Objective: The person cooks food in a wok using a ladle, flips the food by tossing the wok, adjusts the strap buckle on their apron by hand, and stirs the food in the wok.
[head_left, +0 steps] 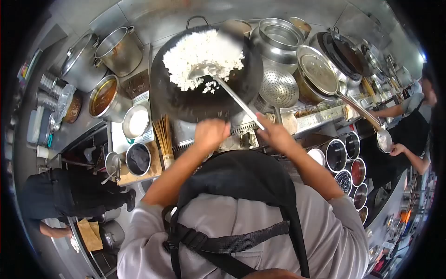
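Observation:
A big dark wok [186, 107] stands in front of me, with a loop handle at its far edge. White rice [195, 53] fills its far half, and a few grains are scattered lower down. My right hand [275, 132] is wrapped around the shaft of a long metal ladle [234, 96], whose bowl rests in the rice. At the wok's near edge, my left hand [212, 134] is closed in a fist; the part it grips is hidden beneath the fingers. Part of the far right side of the rice is blurred.
Left of the wok are a pot of brown sauce [103, 96], a white-filled bowl [136, 122] and a bundle of bamboo sticks [163, 139]. A perforated skimmer [278, 87] lies on the right. Several sauce containers [336, 156] stand lower right. Other people [395, 139] work on both sides.

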A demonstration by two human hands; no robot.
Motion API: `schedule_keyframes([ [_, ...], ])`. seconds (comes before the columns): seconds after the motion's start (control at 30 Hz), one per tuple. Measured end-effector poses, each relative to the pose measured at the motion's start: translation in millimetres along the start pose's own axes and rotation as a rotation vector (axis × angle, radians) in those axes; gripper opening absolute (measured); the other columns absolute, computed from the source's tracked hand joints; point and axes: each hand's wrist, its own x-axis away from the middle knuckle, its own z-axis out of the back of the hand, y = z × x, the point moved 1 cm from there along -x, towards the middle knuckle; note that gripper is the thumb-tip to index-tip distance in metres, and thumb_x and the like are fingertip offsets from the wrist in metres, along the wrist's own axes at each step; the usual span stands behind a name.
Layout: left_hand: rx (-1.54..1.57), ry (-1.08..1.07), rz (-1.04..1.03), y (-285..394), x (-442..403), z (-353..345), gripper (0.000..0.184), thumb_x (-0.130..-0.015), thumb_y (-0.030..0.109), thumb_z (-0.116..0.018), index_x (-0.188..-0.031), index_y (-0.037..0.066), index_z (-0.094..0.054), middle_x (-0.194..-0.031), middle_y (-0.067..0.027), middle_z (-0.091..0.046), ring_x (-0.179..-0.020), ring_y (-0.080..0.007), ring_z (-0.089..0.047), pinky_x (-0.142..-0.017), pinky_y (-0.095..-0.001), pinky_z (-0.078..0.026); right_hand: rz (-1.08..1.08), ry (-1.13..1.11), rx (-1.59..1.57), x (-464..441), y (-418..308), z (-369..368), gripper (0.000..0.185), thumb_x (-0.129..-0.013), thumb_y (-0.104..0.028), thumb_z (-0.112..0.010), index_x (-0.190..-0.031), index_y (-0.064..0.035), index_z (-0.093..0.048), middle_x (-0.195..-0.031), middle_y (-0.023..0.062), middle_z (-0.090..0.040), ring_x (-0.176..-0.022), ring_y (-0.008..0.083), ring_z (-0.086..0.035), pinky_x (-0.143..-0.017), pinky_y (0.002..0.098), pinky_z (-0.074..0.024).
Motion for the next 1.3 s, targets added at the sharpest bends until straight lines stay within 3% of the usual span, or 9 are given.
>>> schedule_keyframes([
  [0.07,0.127,-0.085,-0.072,8,41,17,0.039,-0.087,0.035,-0.07,-0.059,0.012,-0.058,-0.063,-0.0097,-0.06,-0.059,-0.0319,-0.062,-0.055,-0.0468,-0.05,-0.187,-0.167,-0.045,16,-26,19,0.058,-0.1,-0.019,-0.063,-0.153,-0.0146,-0.043,-0.088,0.0229,-0.068,-0.07,0.0253,-0.063,-0.077,0.0464,-0.0534],
  [0.17,-0.002,0.012,-0.098,-6,8,46,0.04,-0.087,0.04,-0.067,-0.06,0.011,-0.061,-0.065,-0.0102,-0.062,-0.061,-0.0318,-0.065,-0.057,-0.0469,-0.052,-0.135,-0.154,-0.318,70,-37,47,0.056,-0.101,-0.019,-0.06,-0.153,-0.0107,-0.041,-0.086,0.0095,-0.071,-0.075,0.0229,-0.068,-0.071,0.0396,-0.0548],
  [0.23,0.036,0.026,-0.042,-25,-31,48,0.04,-0.087,0.039,-0.067,-0.061,0.009,-0.061,-0.064,-0.01,-0.061,-0.063,-0.0326,-0.064,-0.058,-0.0477,-0.051,-0.639,-0.188,-0.833,87,-65,79,0.054,-0.101,-0.013,-0.058,-0.153,-0.014,-0.043,-0.071,0.0089,-0.06,-0.056,0.0166,-0.059,-0.05,0.0333,-0.0477],
  [0.33,0.067,0.095,0.0,-37,-60,31,0.04,-0.087,0.037,-0.068,-0.061,0.008,-0.06,-0.065,-0.011,-0.061,-0.062,-0.0338,-0.063,-0.058,-0.0476,-0.05,-0.771,-0.059,-0.801,51,-98,110,0.054,-0.102,-0.009,-0.054,-0.155,-0.0149,-0.04,-0.067,0.0029,-0.054,-0.047,0.0101,-0.049,-0.043,0.0247,-0.0393],
  [0.5,0.087,0.038,0.112,-49,-79,5,0.04,-0.088,0.039,-0.065,-0.063,0.008,-0.066,-0.068,-0.0115,-0.066,-0.068,-0.0333,-0.066,-0.062,-0.0475,-0.053,-0.611,0.175,-0.886,-53,-37,29,0.052,-0.103,-0.017,-0.052,-0.153,-0.0144,-0.036,-0.067,0.0022,-0.053,-0.045,0.0127,-0.048,-0.041,0.0273,-0.04],
  [0.6,0.059,0.024,0.1,-51,-80,0,0.039,-0.088,0.039,-0.065,-0.064,0.008,-0.067,-0.069,-0.0111,-0.067,-0.069,-0.0331,-0.067,-0.063,-0.0471,-0.054,-0.765,0.001,-1.003,-92,-44,-22,0.041,-0.103,-0.018,-0.055,-0.142,-0.0139,-0.043,-0.069,0.0011,-0.051,-0.049,0.0127,-0.048,-0.041,0.0303,-0.0415],
  [0.9,0.121,0.068,0.107,-54,-77,-3,0.042,-0.089,0.038,-0.067,-0.061,0.007,-0.062,-0.068,-0.0118,-0.064,-0.065,-0.0349,-0.064,-0.059,-0.0477,-0.051,-0.466,-0.11,-0.872,-56,-97,56,0.051,-0.104,-0.014,-0.052,-0.153,-0.0146,-0.036,-0.067,0.002,-0.051,-0.044,0.0114,-0.045,-0.04,0.0272,-0.0384],
  [1.03,0.13,0.134,0.062,-53,-74,-4,0.042,-0.089,0.037,-0.067,-0.061,0.007,-0.062,-0.069,-0.0121,-0.064,-0.066,-0.035,-0.065,-0.06,-0.0474,-0.052,-0.702,-0.362,-0.899,-70,-33,12,0.056,-0.103,-0.016,-0.055,-0.154,-0.0137,-0.034,-0.067,0.0034,-0.054,-0.043,0.0122,-0.048,-0.038,0.0286,-0.0389],
  [1.3,0.157,0.102,0.067,-55,-74,-3,0.04,-0.09,0.036,-0.067,-0.063,0.007,-0.062,-0.071,-0.0115,-0.065,-0.069,-0.034,-0.065,-0.062,-0.0471,-0.052,-0.574,-0.212,-0.756,-30,-76,68,0.057,-0.1,-0.011,-0.057,-0.154,-0.014,-0.038,-0.065,-0.0002,-0.049,-0.045,0.0104,-0.046,-0.04,0.0283,-0.0393],
])
